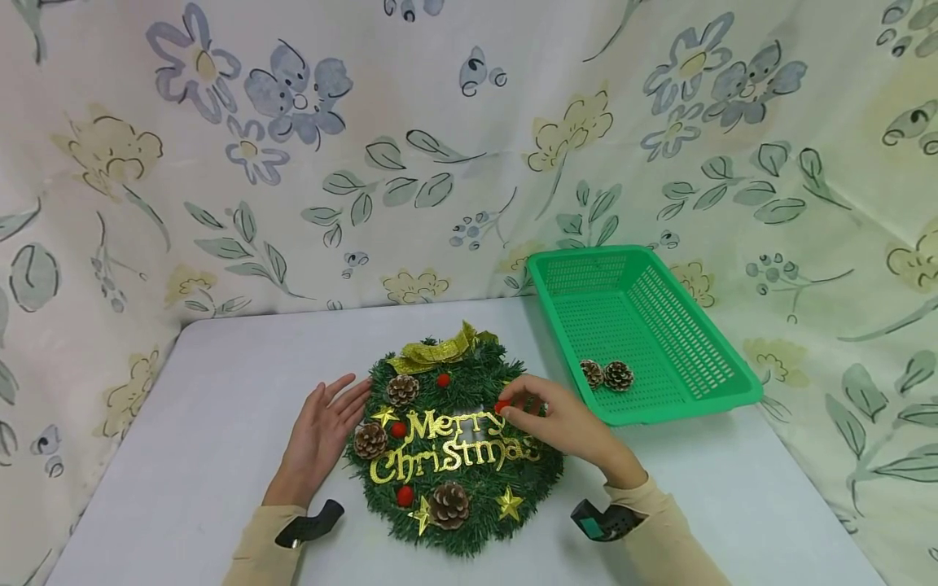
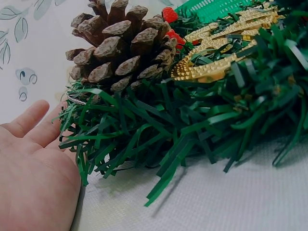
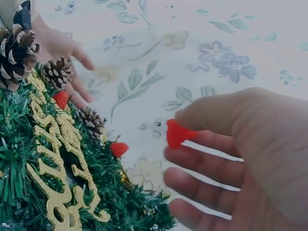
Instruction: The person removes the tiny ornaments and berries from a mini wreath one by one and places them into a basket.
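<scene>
A green Christmas wreath [image 1: 476, 488] lies on the table, bearing gold "Merry Christmas" lettering [image 1: 440, 460], pine cones [image 1: 449, 505], gold stars [image 1: 510, 503], red balls [image 1: 405, 496] and a gold ribbon [image 1: 436, 352]. Between thumb and index finger, my right hand [image 1: 553, 415] pinches a small red ball [image 3: 177, 133] above the wreath's right side. At the wreath's left edge my left hand [image 1: 318, 431] lies with fingers extended, palm turned up; in the left wrist view its fingertips pass behind the green strands.
A green plastic basket [image 1: 659, 411] stands at the back right, with two pine cones [image 1: 619, 376] inside. The white table [image 1: 220, 423] extends left of the wreath. Behind it hangs a floral curtain [image 1: 440, 220]. Each wrist wears a black device [image 1: 311, 525].
</scene>
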The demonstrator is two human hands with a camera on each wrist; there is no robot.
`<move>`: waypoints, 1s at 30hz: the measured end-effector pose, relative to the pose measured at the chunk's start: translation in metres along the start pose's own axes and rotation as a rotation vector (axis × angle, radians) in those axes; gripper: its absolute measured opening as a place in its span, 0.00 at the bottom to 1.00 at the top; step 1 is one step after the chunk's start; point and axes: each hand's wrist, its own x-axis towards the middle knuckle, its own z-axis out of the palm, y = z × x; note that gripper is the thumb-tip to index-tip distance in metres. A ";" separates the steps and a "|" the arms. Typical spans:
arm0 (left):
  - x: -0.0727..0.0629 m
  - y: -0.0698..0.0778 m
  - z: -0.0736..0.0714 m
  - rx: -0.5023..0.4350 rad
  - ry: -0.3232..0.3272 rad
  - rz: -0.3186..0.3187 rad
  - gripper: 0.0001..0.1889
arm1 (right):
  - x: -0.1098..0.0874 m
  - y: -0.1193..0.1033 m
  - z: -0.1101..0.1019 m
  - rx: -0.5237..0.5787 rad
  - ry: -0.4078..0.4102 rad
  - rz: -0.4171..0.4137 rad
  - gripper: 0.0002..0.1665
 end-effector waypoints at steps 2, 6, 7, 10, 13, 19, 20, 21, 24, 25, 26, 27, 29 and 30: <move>0.000 0.000 0.000 -0.002 0.000 0.000 0.38 | 0.000 -0.001 -0.001 -0.006 0.053 -0.023 0.09; 0.001 -0.001 0.000 -0.006 -0.003 0.000 0.38 | 0.000 -0.002 -0.005 -0.013 0.125 -0.054 0.08; 0.001 -0.001 0.000 -0.008 -0.001 -0.001 0.38 | 0.000 -0.002 -0.006 -0.012 0.136 -0.053 0.08; 0.001 -0.001 0.000 -0.004 0.003 -0.004 0.38 | -0.001 -0.001 -0.010 -0.021 0.162 -0.041 0.08; 0.001 -0.001 0.000 -0.004 0.015 -0.008 0.39 | -0.002 0.000 -0.016 -0.041 0.191 -0.030 0.08; 0.001 -0.001 0.001 -0.003 0.019 -0.011 0.38 | -0.006 0.001 -0.029 -0.077 0.230 0.019 0.07; 0.001 -0.001 0.000 0.000 0.017 -0.011 0.38 | -0.006 0.001 -0.031 -0.079 0.233 0.035 0.07; 0.001 -0.001 0.000 -0.001 0.017 -0.011 0.38 | -0.007 0.001 -0.032 -0.082 0.235 0.047 0.07; 0.001 -0.001 0.000 -0.002 0.017 -0.009 0.39 | -0.009 0.001 -0.036 -0.079 0.238 0.085 0.08; 0.001 -0.001 0.000 -0.007 0.018 -0.010 0.39 | -0.009 0.001 -0.038 -0.077 0.240 0.091 0.08; 0.001 -0.001 0.000 -0.008 0.017 -0.008 0.39 | -0.010 0.002 -0.039 -0.075 0.242 0.097 0.08; 0.001 -0.001 0.001 -0.008 0.018 -0.007 0.39 | -0.011 0.002 -0.040 -0.074 0.245 0.102 0.08; 0.001 -0.001 0.000 -0.009 0.019 -0.008 0.39 | -0.012 0.004 -0.043 -0.068 0.253 0.110 0.08; 0.000 -0.001 0.001 -0.012 0.020 -0.009 0.39 | -0.012 0.005 -0.044 -0.066 0.259 0.115 0.08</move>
